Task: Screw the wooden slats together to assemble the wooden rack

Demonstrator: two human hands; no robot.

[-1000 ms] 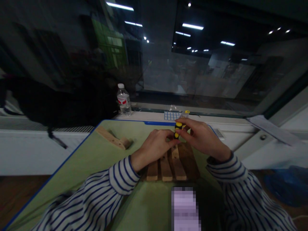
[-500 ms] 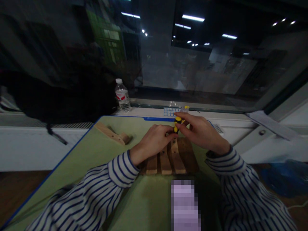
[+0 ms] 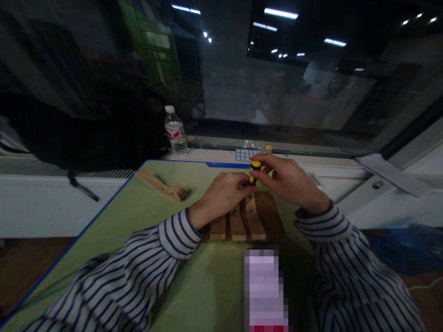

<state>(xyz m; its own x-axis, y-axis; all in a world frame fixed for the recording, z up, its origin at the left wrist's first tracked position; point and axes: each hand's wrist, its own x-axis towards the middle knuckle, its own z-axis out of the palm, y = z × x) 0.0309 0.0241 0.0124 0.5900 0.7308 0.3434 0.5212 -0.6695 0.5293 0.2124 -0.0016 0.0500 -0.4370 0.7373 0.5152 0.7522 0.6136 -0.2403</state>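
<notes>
A stubby yellow and black screwdriver [image 3: 255,168] stands upright over pale wooden pieces. My right hand [image 3: 289,179] has its fingers closed round the top of the handle. Lower down, my left hand [image 3: 224,193] pinches at the base of the screwdriver with thumb and forefinger; its other fingers are curled. Beneath the hands, several curved wooden pieces [image 3: 255,221] with dark holes or screws lie side by side on a dark brown wooden board [image 3: 272,214]. The screwdriver's tip is hidden behind the left fingers.
A separate curved wooden piece [image 3: 161,184] lies at left on the green table [image 3: 114,226]. On the windowsill stand a water bottle [image 3: 176,133] and a blue-lined card [image 3: 244,154]. A pixelated oblong [image 3: 265,286] shows at the front. A black bag [image 3: 121,133] sits at far left.
The view has tilted slightly, so the table and sill sit higher in the picture. Both hands keep their hold on the screwdriver, with only a slight shift of the fingers.
</notes>
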